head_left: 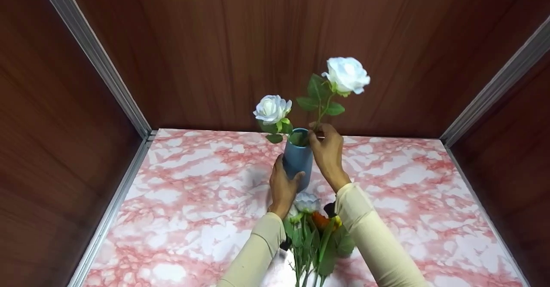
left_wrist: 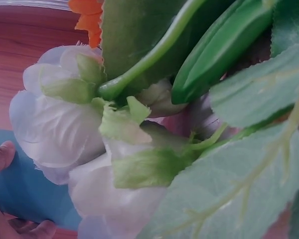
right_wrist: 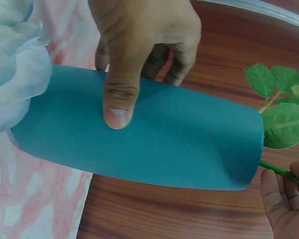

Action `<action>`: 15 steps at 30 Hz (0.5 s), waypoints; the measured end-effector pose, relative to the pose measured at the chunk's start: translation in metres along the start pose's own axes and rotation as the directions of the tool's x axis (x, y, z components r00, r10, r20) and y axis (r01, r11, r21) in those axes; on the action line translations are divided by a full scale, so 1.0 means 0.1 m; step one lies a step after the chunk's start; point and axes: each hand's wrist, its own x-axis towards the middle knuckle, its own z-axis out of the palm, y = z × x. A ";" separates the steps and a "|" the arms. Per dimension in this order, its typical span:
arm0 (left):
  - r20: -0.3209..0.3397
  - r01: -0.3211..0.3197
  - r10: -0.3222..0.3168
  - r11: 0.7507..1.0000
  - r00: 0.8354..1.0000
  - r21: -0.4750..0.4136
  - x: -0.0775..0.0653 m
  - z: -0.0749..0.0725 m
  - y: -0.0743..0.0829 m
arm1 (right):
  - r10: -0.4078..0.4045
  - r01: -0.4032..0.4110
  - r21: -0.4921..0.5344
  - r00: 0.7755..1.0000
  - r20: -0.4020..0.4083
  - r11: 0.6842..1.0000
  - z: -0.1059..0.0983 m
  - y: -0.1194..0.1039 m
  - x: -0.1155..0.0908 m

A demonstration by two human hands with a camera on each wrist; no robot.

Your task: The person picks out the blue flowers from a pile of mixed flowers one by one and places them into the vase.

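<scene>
My left hand (head_left: 283, 186) grips the side of a blue vase (head_left: 297, 164), its thumb lying along the vase wall in the right wrist view. A white rose (head_left: 273, 110) leans out of the vase mouth toward the left. At the right of the rim, my right hand (head_left: 328, 149) pinches the green stem (right_wrist: 281, 172) of a second white rose (head_left: 347, 75), whose bloom stands high above the vase. The lower end of that stem is hidden at the vase mouth.
Below the vase, between my forearms, lies a bunch of flowers with white roses (head_left: 307, 202), an orange flower (head_left: 320, 221) and green leaves (head_left: 328, 252). The table (head_left: 180, 218) has a red-and-white marbled top. Brown wood panels (head_left: 266, 42) with metal edge strips (head_left: 99, 63) enclose it.
</scene>
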 end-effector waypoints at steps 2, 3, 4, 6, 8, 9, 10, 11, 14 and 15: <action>0.003 0.005 -0.005 1.000 1.000 0.011 0.00 0.01 0.00 | -0.010 0.010 -0.019 1.000 0.014 1.000 -0.01 0.02 -0.02; 0.003 0.007 -0.007 1.000 1.000 0.016 0.00 0.01 0.01 | -0.018 0.018 -0.032 1.000 0.019 0.999 -0.01 0.03 -0.02; 0.002 0.010 -0.010 1.000 1.000 0.019 0.00 0.01 0.01 | -0.025 0.026 -0.041 0.999 0.025 0.999 -0.01 0.04 -0.03; -0.001 0.011 -0.011 1.000 1.000 0.027 0.00 0.02 0.01 | -0.041 0.043 -0.060 0.999 0.029 0.997 -0.02 0.05 -0.04; -0.002 0.011 -0.011 1.000 1.000 0.026 0.00 0.02 0.02 | -0.058 0.060 -0.070 0.998 0.027 0.996 -0.03 0.06 -0.05; -0.004 0.010 -0.010 1.000 1.000 0.026 0.00 0.02 0.02 | -0.067 0.069 -0.070 0.997 0.025 0.995 -0.03 0.07 -0.06; -0.005 0.010 -0.010 1.000 1.000 0.025 0.00 0.03 0.02 | -0.075 0.077 -0.071 0.997 0.023 0.995 -0.03 0.07 -0.06; -0.006 0.011 -0.011 1.000 1.000 0.021 0.00 0.03 0.02 | -0.083 0.085 -0.070 0.996 0.023 0.994 -0.02 0.07 -0.06; -0.006 0.025 -0.025 1.000 1.000 0.017 0.00 0.02 0.02 | -0.093 0.094 -0.067 0.995 0.025 0.993 -0.02 0.08 -0.07; -0.005 0.032 -0.032 0.999 0.999 0.018 0.00 0.02 0.02 | -0.093 0.095 -0.065 0.995 0.027 0.993 -0.01 0.08 -0.07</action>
